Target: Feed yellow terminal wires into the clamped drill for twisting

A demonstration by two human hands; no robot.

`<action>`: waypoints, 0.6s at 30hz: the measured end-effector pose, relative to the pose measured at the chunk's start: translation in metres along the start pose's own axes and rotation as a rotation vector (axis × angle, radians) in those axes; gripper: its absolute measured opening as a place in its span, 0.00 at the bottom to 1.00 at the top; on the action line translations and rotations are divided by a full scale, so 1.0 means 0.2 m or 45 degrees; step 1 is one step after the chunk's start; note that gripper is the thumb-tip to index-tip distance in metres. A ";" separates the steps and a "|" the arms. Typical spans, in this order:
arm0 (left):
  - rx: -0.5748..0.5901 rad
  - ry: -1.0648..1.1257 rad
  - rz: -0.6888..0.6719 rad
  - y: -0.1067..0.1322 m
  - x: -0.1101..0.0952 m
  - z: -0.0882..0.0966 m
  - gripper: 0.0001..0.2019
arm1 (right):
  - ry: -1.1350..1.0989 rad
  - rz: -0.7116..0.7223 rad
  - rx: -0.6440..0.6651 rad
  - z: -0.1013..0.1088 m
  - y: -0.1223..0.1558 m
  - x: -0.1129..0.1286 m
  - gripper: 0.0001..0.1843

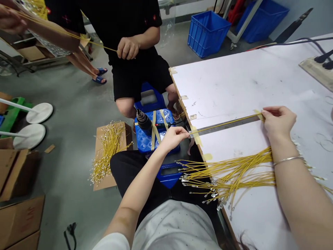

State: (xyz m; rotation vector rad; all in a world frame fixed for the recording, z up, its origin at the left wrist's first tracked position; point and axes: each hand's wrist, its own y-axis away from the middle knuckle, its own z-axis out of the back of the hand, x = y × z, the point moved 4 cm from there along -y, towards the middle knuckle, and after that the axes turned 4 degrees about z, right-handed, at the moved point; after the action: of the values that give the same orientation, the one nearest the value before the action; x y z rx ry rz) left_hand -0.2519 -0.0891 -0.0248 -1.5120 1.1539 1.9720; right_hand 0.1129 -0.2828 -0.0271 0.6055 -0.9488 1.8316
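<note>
A thin yellow wire [226, 123] lies stretched along a steel ruler [229, 125] taped to the white table [234, 80]. My left hand [173, 136] pinches the wire's end at the table's left edge. My right hand [277, 119] pinches the other end at the ruler's far end; a bracelet sits on that wrist. A bundle of yellow wires with metal terminals [229, 175] lies on the table under my right forearm, its ends hanging over the edge.
A person in black [135, 45] stands opposite, holding yellow wires. A blue case with a drill [149, 133] sits between us. More yellow wires lie on cardboard [108, 152] on the floor. Blue crates [206, 31] stand behind; a power strip [316, 69] lies at the table's right.
</note>
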 end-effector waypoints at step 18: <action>-0.036 -0.106 -0.024 0.00 0.02 0.01 0.14 | 0.029 -0.049 0.040 0.02 0.04 0.13 0.05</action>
State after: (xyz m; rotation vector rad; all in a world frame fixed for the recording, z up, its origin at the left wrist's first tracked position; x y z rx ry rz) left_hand -0.2551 -0.0875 -0.0290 -1.4347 1.0777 2.0267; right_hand 0.0936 -0.2742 -0.0081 0.6170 -0.8892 1.8181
